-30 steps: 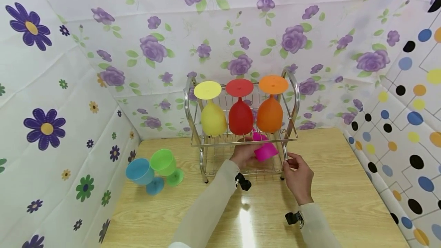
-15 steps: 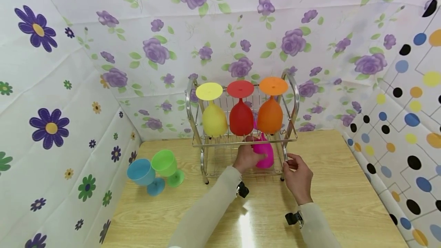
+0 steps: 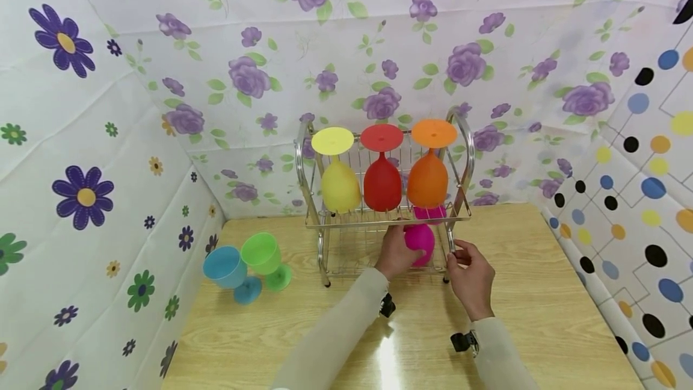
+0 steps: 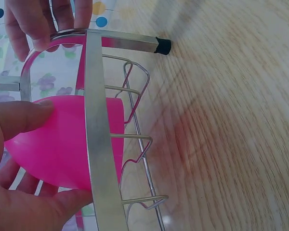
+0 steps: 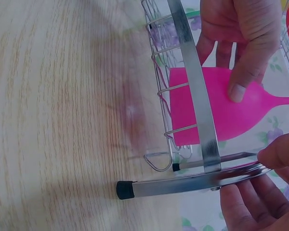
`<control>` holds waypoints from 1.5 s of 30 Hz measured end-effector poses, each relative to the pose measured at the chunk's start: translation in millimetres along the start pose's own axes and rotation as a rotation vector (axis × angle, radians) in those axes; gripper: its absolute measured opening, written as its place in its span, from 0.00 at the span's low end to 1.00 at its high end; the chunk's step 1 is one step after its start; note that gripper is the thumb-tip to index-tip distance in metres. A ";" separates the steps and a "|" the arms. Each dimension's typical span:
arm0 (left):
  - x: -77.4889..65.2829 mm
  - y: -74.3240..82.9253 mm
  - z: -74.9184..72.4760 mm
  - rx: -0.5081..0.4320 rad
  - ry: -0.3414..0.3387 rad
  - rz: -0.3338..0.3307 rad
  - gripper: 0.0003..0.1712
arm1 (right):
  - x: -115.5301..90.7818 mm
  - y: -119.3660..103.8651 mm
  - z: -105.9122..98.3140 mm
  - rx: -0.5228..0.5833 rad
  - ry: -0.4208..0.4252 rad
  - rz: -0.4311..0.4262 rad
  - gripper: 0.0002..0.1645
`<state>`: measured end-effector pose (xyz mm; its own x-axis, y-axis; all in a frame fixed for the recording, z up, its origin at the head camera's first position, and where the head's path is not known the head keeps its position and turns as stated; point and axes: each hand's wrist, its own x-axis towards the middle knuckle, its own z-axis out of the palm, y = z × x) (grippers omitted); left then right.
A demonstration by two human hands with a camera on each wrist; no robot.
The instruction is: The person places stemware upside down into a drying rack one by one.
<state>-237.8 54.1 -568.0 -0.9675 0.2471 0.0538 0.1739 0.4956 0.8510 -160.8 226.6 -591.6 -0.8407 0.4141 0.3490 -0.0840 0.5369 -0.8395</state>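
Observation:
My left hand (image 3: 399,253) holds a pink goblet (image 3: 420,244) by its bowl, thumb and fingers around it, on the lower tier of a two-tier metal rack (image 3: 385,223). The goblet is upside down, its rim down at the wires behind the front bar, as the right wrist view shows; its foot is partly hidden behind the upper tier. My right hand (image 3: 472,277) grips the rack's right front leg between thumb and fingers. On the upper tier, a yellow goblet (image 3: 340,185), a red goblet (image 3: 382,182) and an orange goblet (image 3: 428,179) stand upside down in a row.
Left of the rack, a blue goblet (image 3: 226,268) and a green goblet (image 3: 262,254) stand upright on the wooden table (image 3: 243,342). Patterned cloth walls enclose the table at the back and both sides.
The pink goblet has gone from tilted to upright-inverted and shifted slightly right on the lower tier, my left hand moving with it. My right hand keeps its grip on the rack leg.

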 end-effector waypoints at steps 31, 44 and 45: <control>-60.2 8.1 -39.3 -0.304 0.089 0.027 0.37 | -1.6 3.6 0.4 -0.038 -0.015 -0.006 0.22; -111.4 0.7 -96.0 -0.341 0.380 0.111 0.37 | -1.7 1.7 -0.5 -0.043 -0.016 -0.003 0.22; -116.1 -2.4 -99.8 -0.337 0.407 0.106 0.37 | -2.2 1.8 0.1 -0.043 -0.020 0.000 0.22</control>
<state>-144.3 -58.9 -524.1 -0.9523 -0.0948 0.2902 0.2711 0.1746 0.9466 -159.2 226.6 -593.9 -0.8513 0.3997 0.3399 -0.0612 0.5678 -0.8209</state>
